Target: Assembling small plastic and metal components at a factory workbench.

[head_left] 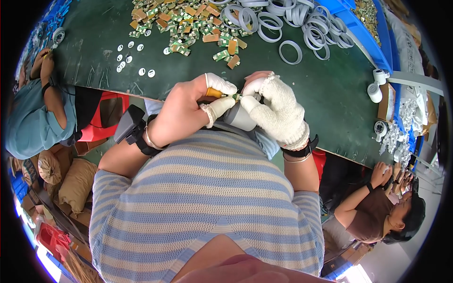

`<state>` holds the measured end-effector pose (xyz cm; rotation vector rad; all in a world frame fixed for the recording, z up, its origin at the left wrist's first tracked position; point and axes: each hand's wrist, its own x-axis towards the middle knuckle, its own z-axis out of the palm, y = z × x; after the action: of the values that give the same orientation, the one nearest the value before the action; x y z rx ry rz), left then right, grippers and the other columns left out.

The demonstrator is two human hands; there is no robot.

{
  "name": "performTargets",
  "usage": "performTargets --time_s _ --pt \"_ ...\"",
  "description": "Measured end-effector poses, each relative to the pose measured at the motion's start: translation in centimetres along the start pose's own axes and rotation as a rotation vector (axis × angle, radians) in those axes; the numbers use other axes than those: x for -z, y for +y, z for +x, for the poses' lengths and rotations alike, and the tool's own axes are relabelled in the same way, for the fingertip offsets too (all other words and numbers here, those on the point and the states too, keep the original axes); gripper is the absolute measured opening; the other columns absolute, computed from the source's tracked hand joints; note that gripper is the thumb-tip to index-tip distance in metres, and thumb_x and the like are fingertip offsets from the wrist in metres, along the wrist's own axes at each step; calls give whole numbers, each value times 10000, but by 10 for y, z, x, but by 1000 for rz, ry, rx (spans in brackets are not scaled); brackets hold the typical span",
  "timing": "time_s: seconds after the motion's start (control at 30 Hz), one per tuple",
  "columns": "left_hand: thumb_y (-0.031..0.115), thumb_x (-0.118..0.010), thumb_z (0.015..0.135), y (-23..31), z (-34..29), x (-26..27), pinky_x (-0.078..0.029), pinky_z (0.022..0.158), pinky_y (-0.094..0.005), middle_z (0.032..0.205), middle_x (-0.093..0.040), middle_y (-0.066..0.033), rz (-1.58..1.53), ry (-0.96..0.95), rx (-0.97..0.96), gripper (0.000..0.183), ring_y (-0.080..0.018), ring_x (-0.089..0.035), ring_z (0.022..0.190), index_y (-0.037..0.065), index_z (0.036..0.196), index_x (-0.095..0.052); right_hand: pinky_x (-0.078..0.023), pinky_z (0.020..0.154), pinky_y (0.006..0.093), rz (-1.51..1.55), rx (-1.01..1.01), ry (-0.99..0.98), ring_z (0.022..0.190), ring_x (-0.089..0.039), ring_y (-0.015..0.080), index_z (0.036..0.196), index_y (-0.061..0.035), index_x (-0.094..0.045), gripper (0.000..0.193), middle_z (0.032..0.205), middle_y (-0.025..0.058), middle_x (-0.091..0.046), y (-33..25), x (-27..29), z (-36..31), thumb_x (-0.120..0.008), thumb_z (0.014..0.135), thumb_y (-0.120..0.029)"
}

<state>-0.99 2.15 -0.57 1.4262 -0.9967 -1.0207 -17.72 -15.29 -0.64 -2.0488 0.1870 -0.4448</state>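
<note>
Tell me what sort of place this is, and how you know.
Most likely an assembly workshop: a heap of small circuit boards and a pile of grey rings lie on a long green table, with a person in brown beside it.

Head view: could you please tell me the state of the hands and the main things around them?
Left hand: closed on yellow piece
Right hand: gloved, curled
Small green board: between both hands
Circuit boards: loosely heaped
Grey rings: piled, one apart
White discs: lying scattered
Blue bin: open, holding small parts
</note>
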Motion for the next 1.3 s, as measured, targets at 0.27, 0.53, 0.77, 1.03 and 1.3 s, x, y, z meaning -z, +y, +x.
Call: performTargets --time_s 0.27,0.53,0.77,1.03,1.3 --pt "-3 -714 977 -1 1 -1 -568 903 -284 1129 -690 -30 -53 -8 29 230 -112 -684 1030 19 1197 -649 -519 840 396 -21 -14 -70 942 -666 298 970 -32 -669 136 962 116 -674 0 5 4 -732 851 -40" --pt "-23 -684 991 -7 -1 1 -557 947 -300 1169 -721 -71 -134 -3 113 207 -141 -689 1074 13 1188 -635 -536 884 412 -255 48 -29 1055 -681 320 969 -107 -735 153 989 82 -721 -15 11 9 -810 839 -137" --pt "-27 -680 992 -8 0 0 -558 955 -298 1196 -732 -91 -86 -16 37 202 -139 -692 1080 6 1187 -639 -526 899 419 -237 40 -32 1061 -681 316 945 -129 -740 157 965 38 -730 -13 9 8 -829 818 -151" --pt "-19 -709 973 -2 -1 1 -577 903 -298 1149 -750 -92 140 -22 -20 198 -139 -715 1016 -2 1161 -647 -519 884 419 -306 118 -52 1079 -673 309 898 -142 -744 169 944 22 -724 -8 11 8 -866 788 -182" --pt "8 -774 919 6 3 5 -575 813 -285 1049 -760 -102 536 13 -289 218 -171 -744 950 -1 1125 -701 -512 879 433 -321 93 -43 1069 -671 321 897 -143 -745 175 922 23 -717 -14 9 9 -869 776 -170"
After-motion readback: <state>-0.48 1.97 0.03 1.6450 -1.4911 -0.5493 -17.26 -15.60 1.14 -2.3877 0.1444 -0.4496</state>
